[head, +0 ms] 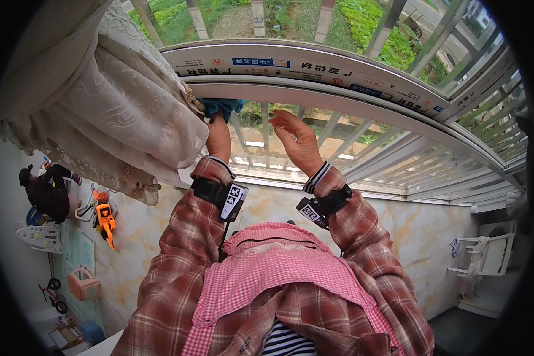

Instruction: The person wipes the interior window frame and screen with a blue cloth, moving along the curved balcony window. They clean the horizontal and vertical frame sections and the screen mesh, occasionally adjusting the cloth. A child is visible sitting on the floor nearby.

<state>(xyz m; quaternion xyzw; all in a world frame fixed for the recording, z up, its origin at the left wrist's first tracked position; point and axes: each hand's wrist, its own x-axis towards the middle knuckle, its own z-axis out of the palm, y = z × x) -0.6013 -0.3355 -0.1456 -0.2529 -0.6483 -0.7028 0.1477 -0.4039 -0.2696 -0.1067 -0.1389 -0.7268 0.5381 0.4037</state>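
Observation:
My left hand (219, 139) grips a blue cloth (221, 107) against the window frame (267, 95), close to the edge of the curtain. The curtain hides part of the cloth and the side of this hand. To the right, my right hand (297, 141) is raised before the window pane (338, 129) with its fingers apart and slightly bent, holding nothing. Both wrists wear black straps with printed markers. A cream lace curtain (129, 107) hangs gathered at the left, touching my left forearm area.
Metal bars (258, 18) stand outside the window. On the left are a seated person (49, 191), an orange and black toy (104, 216), a pink stool (82, 282) and a small balance bike (53, 296). A white chair (494, 253) lies in view at the right.

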